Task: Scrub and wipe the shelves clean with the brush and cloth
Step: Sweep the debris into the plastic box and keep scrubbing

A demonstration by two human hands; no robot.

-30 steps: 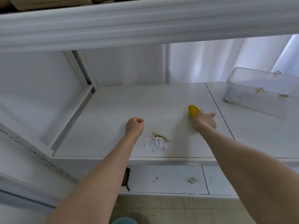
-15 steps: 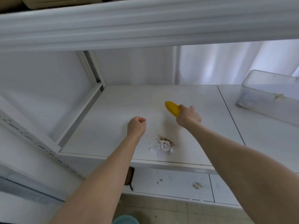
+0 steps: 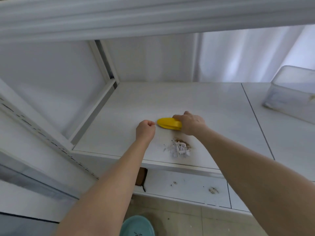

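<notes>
Shows a yellow brush [image 3: 168, 123] pressed low against the middle of a white shelf [image 3: 187, 99], roughly midway between near edge and far wall, tip pointing left. Grasped at its right end by the right hand [image 3: 191, 123], fingers wrapped over the top, likely for downward pressure while scrubbing. Just left of the brush tip, almost touching it, shows the left hand [image 3: 145, 129] clenched into a fist around nothing visible, probably braced for balance; cannot tell about actual contact with the board. Nearer, just in front of the right wrist, shows a small heap of white paper scraps and brown crumbs [image 3: 179, 149], gathered close to the near edge, seemingly swept together for removal. Far right, shows a clear plastic container [image 3: 293, 94] parked on the neighbouring board, out of the scrubbing path. Below, shows a lower shelf [image 3: 187, 186] dotted with brown specks, judged not yet cleaned, and a teal dish [image 3: 136, 225] on the floor. No cloth in view.
</notes>
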